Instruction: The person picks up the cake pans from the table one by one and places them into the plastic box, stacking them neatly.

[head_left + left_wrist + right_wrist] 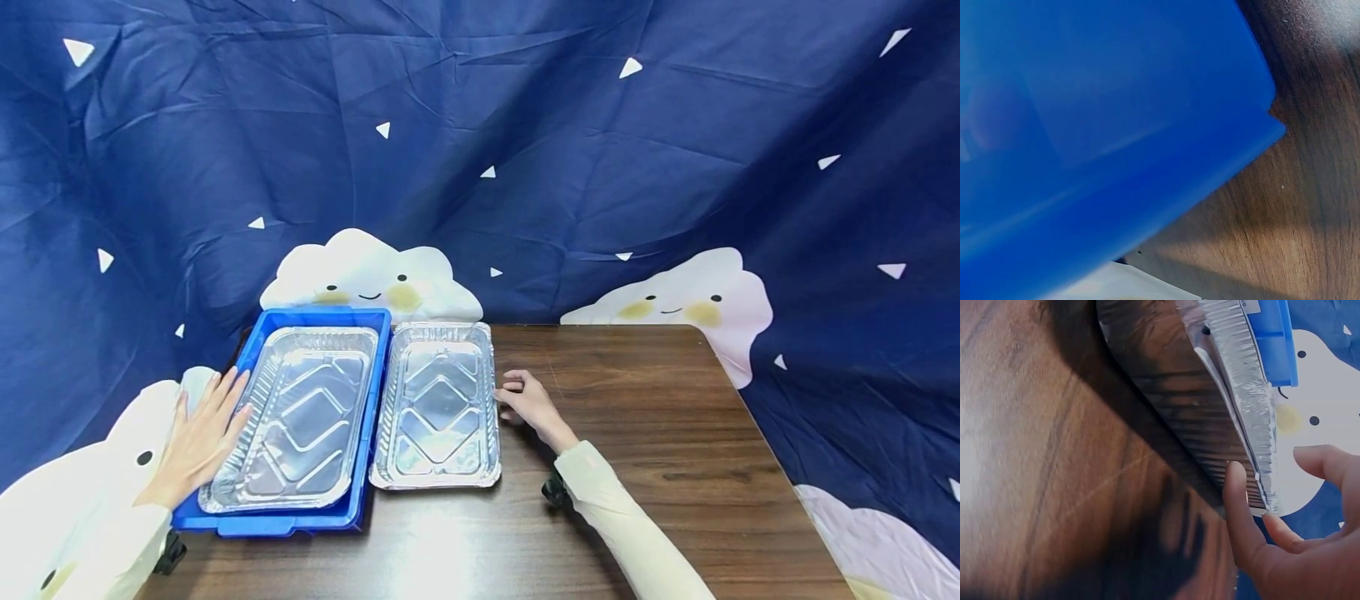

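Use the bench [615,392] as the level reference. The blue tray [257,526] sits at the bench's left side with the first foil tray [307,417] lying inside it; the second foil tray [438,408] rests on the bench just to the right of the blue tray. The step in hand appears to be positioning the hands at the outer edges of the trays. The left hand [202,437] lies with fingers spread at the left rim of the blue tray, gripping nothing; apply only light, flat pressure there, away from the foil. The right hand [528,400] is at the right edge of the second foil tray, fingers bent and apart, with no grip formed. Spread any load along the side wall, since thin foil is likely to crease under a fingertip. By view, largest feature first: the left wrist view shows the plain outer surface of the blue tray, which the head view hides, but no clear left hand. The right wrist view exposes the ribbed outer wall, a raised strip along the rim, and the gap between thumb and index finger; whether that finger touches the foil cannot be told.
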Tool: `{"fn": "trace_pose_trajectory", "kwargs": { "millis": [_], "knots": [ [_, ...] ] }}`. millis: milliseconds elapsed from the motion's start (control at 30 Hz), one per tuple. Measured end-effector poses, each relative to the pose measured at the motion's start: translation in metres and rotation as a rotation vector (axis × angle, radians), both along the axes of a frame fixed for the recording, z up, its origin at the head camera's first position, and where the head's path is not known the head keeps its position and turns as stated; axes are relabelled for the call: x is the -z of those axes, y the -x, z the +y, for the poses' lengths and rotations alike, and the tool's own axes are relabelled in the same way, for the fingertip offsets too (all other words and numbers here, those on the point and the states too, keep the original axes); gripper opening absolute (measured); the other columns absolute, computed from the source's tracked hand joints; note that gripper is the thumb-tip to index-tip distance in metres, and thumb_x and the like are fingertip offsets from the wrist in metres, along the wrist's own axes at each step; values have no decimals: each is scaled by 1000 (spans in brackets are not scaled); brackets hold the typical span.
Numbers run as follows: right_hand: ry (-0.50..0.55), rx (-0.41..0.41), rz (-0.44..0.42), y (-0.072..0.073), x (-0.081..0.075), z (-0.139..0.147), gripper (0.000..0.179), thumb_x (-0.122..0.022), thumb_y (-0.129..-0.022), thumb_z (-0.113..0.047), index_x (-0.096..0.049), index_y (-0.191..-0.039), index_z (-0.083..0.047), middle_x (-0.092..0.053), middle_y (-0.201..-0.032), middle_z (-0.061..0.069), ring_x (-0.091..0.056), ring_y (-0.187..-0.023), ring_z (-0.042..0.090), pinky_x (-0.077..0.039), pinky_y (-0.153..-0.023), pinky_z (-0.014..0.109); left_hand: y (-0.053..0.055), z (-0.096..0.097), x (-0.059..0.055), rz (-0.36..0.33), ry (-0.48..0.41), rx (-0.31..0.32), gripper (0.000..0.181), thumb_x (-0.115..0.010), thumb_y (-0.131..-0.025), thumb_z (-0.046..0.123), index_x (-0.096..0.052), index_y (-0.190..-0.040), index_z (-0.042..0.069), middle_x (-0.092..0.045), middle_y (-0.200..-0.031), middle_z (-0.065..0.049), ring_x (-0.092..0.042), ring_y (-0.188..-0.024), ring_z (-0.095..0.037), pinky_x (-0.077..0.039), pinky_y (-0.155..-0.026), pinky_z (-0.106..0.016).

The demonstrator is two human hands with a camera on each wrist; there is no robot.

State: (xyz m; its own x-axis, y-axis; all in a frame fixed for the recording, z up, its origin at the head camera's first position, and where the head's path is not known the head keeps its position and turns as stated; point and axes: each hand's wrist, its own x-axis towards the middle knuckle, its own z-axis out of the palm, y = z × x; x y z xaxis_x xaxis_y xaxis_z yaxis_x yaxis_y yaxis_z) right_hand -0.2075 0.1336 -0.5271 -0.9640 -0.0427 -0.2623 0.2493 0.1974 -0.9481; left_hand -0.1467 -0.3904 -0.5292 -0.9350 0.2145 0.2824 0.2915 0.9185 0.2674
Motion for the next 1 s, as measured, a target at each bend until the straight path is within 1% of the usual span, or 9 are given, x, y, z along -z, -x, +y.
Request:
{"fn": "trace_pose_trajectory", "kwargs": {
  "millis": [133,267,400,500,700,867,1000],
  "knots": [
    [28,-21,-24,1,5,-3,54,-70,-96,-7,-50,-144,9,-61,-132,28,-67,-83,16,-64,-76,37,0,0,0,-2,-4,0,63,-42,-113,30,-22,-169,8,-25,-171,-26,-13,-160,-46,14,-123,-65],
    [39,-35,-35,2,9,-4,55,-71,-96,-8,-51,-144,9,-66,-127,25,-66,-83,13,-63,-76,34,0,-1,1,-4,-4,-1,64,-43,-113,30,-23,-169,8,-24,-171,-26,-13,-160,-46,14,-123,-65],
    [36,-39,-46,4,12,-5,55,-71,-95,-10,-52,-144,9,-68,-125,23,-66,-85,12,-62,-76,32,0,-1,2,-2,-3,-3,64,-43,-113,30,-23,-169,8,-24,-171,-26,-9,-161,-42,14,-123,-66],
    [36,-39,-57,5,15,-5,56,-71,-95,-11,-52,-145,7,-69,-125,22,-66,-88,11,-62,-76,30,0,-1,2,0,-4,-5,64,-44,-113,30,-23,-169,8,-24,-171,-26,-9,-161,-42,14,-122,-66],
    [33,-41,-38,7,20,-6,54,-71,-94,-8,-54,-143,7,-66,-128,24,-67,-91,14,-61,-75,30,0,0,1,-1,-5,-4,64,-45,-112,30,-24,-169,8,-24,-171,-26,-9,-162,-42,14,-122,-68],
    [39,-44,-13,8,20,-5,54,-68,-92,-2,-54,-144,5,-64,-132,28,-67,-89,15,-61,-75,32,0,0,1,-7,-4,-8,65,-45,-112,30,-23,-169,8,-24,-171,-26,-11,-161,-44,14,-121,-69],
    [36,-51,-11,9,18,-5,56,-67,-90,0,-54,-145,4,-64,-132,29,-66,-85,13,-60,-72,30,0,-1,1,-6,-2,-7,64,-45,-112,30,-23,-169,8,-24,-171,-25,-13,-160,-45,14,-121,-69]
  ]
}}
